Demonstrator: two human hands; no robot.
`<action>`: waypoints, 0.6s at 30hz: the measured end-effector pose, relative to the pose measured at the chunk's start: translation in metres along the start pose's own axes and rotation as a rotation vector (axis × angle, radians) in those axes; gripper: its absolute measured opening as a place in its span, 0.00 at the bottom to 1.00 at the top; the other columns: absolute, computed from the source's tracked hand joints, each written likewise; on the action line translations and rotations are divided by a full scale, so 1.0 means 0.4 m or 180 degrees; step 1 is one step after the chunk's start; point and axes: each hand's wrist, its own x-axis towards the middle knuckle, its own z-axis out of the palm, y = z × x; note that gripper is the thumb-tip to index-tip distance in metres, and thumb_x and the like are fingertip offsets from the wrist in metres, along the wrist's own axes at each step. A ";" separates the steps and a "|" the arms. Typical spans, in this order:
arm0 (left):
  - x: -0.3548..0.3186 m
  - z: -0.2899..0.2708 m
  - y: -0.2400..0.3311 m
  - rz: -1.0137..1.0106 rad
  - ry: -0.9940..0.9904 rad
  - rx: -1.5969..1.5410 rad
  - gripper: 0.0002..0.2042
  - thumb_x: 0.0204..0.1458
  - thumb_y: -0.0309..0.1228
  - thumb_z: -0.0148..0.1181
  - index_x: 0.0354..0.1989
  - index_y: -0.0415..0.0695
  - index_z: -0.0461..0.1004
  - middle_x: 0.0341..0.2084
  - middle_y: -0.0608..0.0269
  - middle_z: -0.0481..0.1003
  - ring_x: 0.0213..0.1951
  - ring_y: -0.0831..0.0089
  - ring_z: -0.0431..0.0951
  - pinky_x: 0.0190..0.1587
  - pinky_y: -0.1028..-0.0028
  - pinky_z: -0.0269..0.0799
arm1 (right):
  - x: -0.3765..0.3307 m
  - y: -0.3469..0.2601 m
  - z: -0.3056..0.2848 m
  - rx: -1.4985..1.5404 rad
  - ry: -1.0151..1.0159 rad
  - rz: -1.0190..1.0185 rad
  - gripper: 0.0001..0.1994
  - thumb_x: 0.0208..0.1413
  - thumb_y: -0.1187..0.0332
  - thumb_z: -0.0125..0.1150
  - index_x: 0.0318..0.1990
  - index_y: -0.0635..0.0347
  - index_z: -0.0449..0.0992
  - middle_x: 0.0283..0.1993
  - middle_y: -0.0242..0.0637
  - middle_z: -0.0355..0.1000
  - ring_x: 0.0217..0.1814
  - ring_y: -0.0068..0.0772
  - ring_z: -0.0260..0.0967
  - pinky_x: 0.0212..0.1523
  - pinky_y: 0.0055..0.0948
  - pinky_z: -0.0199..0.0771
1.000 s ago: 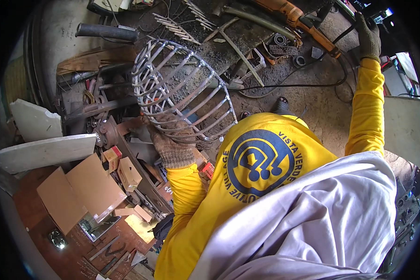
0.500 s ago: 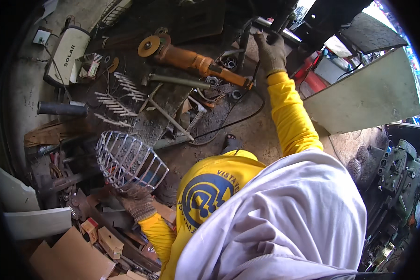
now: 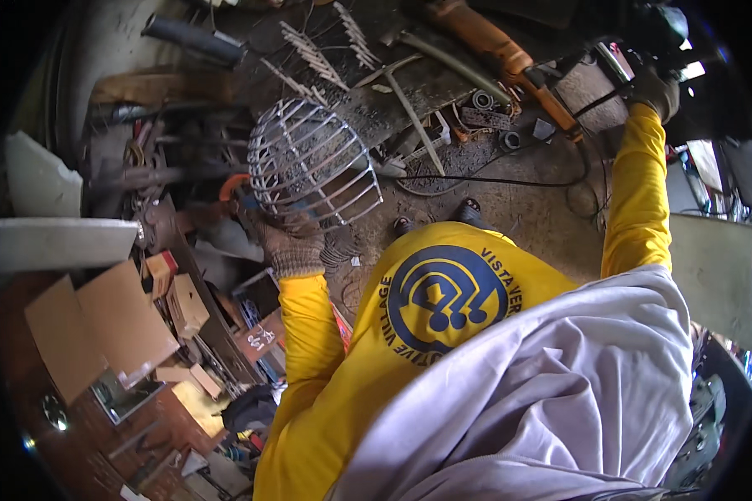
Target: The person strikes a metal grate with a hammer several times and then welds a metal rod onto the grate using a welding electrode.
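My left hand (image 3: 292,247), in a brown knit glove, is closed on the lower edge of a basket-shaped cage of bare metal rods (image 3: 313,163). The cage is tilted, its wider end toward the right; its rods hide some of my fingers. My right hand (image 3: 658,93), gloved too, reaches far out to the upper right. Its fingers curl around something dark that I cannot make out in the shadow. An orange angle grinder (image 3: 510,58) lies on the bench between my hands, its disc outside the picture.
Comb-like rod pieces (image 3: 313,54) and a dark tube (image 3: 194,40) lie beyond the cage. The grinder's black cord (image 3: 493,179) loops toward the floor. Opened cardboard boxes (image 3: 113,321) crowd the left. A pale panel (image 3: 718,271) stands at the right.
The view has swung, so the bench items sit higher and the grinder's disc has left the picture. My right hand has moved outward to the right; my left still holds the cage.
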 end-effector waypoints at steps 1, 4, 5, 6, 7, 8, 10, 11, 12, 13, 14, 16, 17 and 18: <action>-0.009 0.034 -0.017 0.0189 0.0399 -0.0064 0.23 0.57 0.57 0.49 0.46 0.53 0.78 0.34 0.62 0.79 0.23 0.70 0.75 0.31 0.67 0.76 | -0.004 -0.019 -0.005 -0.0065 0.0072 -0.0003 0.28 0.43 0.42 0.66 0.44 0.56 0.81 0.43 0.47 0.79 0.48 0.49 0.76 0.51 0.41 0.72; -0.021 0.122 -0.061 0.0668 0.1386 -0.0137 0.23 0.57 0.57 0.51 0.45 0.52 0.78 0.37 0.64 0.81 0.20 0.71 0.75 0.24 0.71 0.74 | -0.041 -0.110 -0.023 0.0762 0.0409 0.0836 0.28 0.44 0.50 0.68 0.42 0.69 0.80 0.42 0.50 0.79 0.48 0.48 0.76 0.52 0.38 0.72; -0.023 0.128 -0.065 0.0780 0.1558 -0.0137 0.22 0.57 0.56 0.53 0.44 0.52 0.79 0.34 0.66 0.82 0.16 0.74 0.74 0.18 0.77 0.72 | -0.051 -0.132 -0.031 0.1127 0.0434 0.0947 0.28 0.43 0.54 0.71 0.43 0.74 0.77 0.43 0.52 0.78 0.48 0.47 0.76 0.52 0.37 0.71; -0.033 0.106 -0.059 0.0652 0.1194 -0.0073 0.22 0.58 0.57 0.51 0.42 0.52 0.79 0.32 0.67 0.81 0.16 0.74 0.73 0.18 0.76 0.72 | -0.024 -0.120 -0.007 0.1330 0.0611 0.1299 0.29 0.43 0.56 0.73 0.45 0.74 0.75 0.43 0.53 0.78 0.47 0.47 0.76 0.53 0.36 0.71; -0.042 0.088 -0.054 0.0525 0.0826 0.0009 0.23 0.58 0.57 0.50 0.41 0.51 0.78 0.29 0.68 0.81 0.16 0.74 0.73 0.19 0.75 0.72 | -0.023 -0.116 -0.002 0.1224 0.0788 0.1247 0.30 0.42 0.58 0.74 0.47 0.75 0.72 0.44 0.54 0.77 0.46 0.48 0.76 0.52 0.36 0.72; -0.029 0.026 -0.038 0.0420 0.0661 -0.0044 0.23 0.58 0.58 0.49 0.41 0.51 0.78 0.29 0.69 0.81 0.16 0.74 0.72 0.18 0.75 0.71 | -0.024 -0.110 0.001 0.1107 0.0966 0.1204 0.32 0.42 0.60 0.75 0.49 0.76 0.70 0.44 0.54 0.76 0.45 0.48 0.76 0.51 0.35 0.73; -0.013 0.005 -0.032 0.0333 0.0818 0.0031 0.24 0.59 0.59 0.47 0.42 0.52 0.78 0.27 0.69 0.80 0.16 0.75 0.71 0.17 0.76 0.69 | -0.030 -0.128 -0.026 0.1737 0.0797 0.1453 0.32 0.41 0.60 0.77 0.48 0.75 0.71 0.41 0.52 0.76 0.42 0.40 0.76 0.47 0.34 0.75; -0.002 -0.005 -0.035 0.0327 0.0713 0.0003 0.24 0.58 0.60 0.47 0.42 0.52 0.78 0.27 0.70 0.80 0.15 0.75 0.71 0.17 0.76 0.69 | -0.047 -0.184 -0.069 0.2260 0.0681 0.1648 0.30 0.41 0.61 0.76 0.47 0.75 0.71 0.41 0.50 0.76 0.42 0.38 0.76 0.46 0.34 0.76; 0.007 -0.012 -0.033 0.0332 0.0603 -0.0014 0.24 0.58 0.60 0.47 0.42 0.52 0.78 0.27 0.70 0.80 0.15 0.75 0.71 0.17 0.76 0.68 | -0.051 -0.198 -0.099 0.2393 0.0788 0.1429 0.25 0.43 0.62 0.73 0.43 0.74 0.72 0.37 0.48 0.75 0.38 0.37 0.74 0.43 0.35 0.75; 0.015 -0.017 -0.032 0.0322 0.0486 -0.0029 0.25 0.58 0.60 0.47 0.42 0.52 0.78 0.27 0.70 0.80 0.15 0.75 0.71 0.16 0.76 0.68 | -0.055 -0.214 -0.127 0.2526 0.0885 0.1202 0.21 0.45 0.63 0.70 0.39 0.72 0.72 0.33 0.46 0.74 0.34 0.36 0.73 0.39 0.36 0.73; 0.023 0.003 -0.040 0.0409 0.0495 -0.0073 0.26 0.58 0.61 0.46 0.44 0.52 0.77 0.28 0.71 0.81 0.14 0.76 0.71 0.16 0.76 0.69 | -0.044 -0.204 -0.145 0.2260 0.1200 0.0523 0.14 0.47 0.64 0.64 0.31 0.69 0.73 0.26 0.43 0.72 0.27 0.36 0.69 0.32 0.38 0.70; 0.038 0.028 -0.048 0.0574 0.0917 0.0038 0.27 0.58 0.61 0.45 0.48 0.52 0.76 0.36 0.68 0.81 0.23 0.71 0.76 0.25 0.68 0.76 | -0.018 -0.177 -0.184 0.1852 0.1607 -0.0474 0.11 0.51 0.65 0.57 0.27 0.67 0.73 0.23 0.40 0.70 0.24 0.37 0.66 0.29 0.39 0.68; 0.042 0.032 -0.050 0.0652 0.1124 0.0096 0.28 0.58 0.62 0.45 0.51 0.52 0.76 0.40 0.66 0.81 0.28 0.68 0.79 0.30 0.65 0.79 | 0.011 -0.145 -0.200 0.1882 0.1393 -0.0633 0.10 0.52 0.66 0.57 0.30 0.67 0.73 0.26 0.41 0.71 0.27 0.37 0.67 0.31 0.38 0.69; 0.035 0.011 -0.042 0.0461 0.0647 -0.0091 0.29 0.58 0.62 0.44 0.53 0.53 0.74 0.44 0.64 0.79 0.35 0.64 0.79 0.36 0.58 0.77 | 0.041 -0.102 -0.207 0.1956 0.1055 -0.0689 0.10 0.53 0.66 0.57 0.34 0.67 0.73 0.29 0.41 0.72 0.30 0.37 0.68 0.34 0.38 0.70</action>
